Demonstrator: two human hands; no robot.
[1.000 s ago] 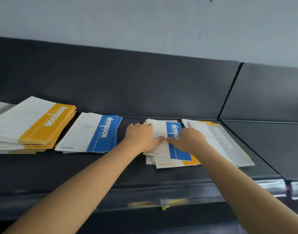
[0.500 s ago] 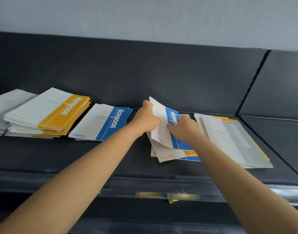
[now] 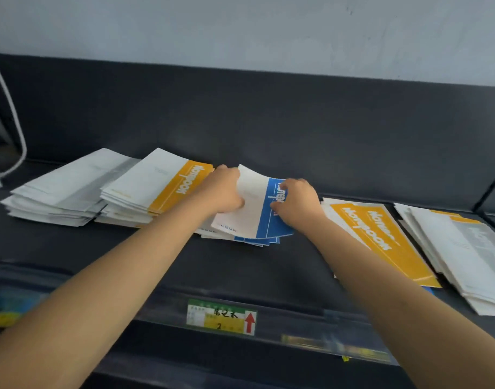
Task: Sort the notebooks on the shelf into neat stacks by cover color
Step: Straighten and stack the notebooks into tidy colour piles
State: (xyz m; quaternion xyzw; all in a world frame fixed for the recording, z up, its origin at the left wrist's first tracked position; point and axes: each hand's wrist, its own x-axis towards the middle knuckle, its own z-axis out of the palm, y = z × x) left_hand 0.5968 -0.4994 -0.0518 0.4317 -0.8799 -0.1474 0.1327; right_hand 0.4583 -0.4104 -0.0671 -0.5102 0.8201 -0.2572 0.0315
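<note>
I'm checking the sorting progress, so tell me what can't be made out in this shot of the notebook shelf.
- Head view: the blue stack lies mostly under the blue notebook gripped by the left hand and right hand; its count is hidden.
- Head view: the grey-topped pile runs off the right edge.
- Head view: the shelf label is too blurred to read.
</note>
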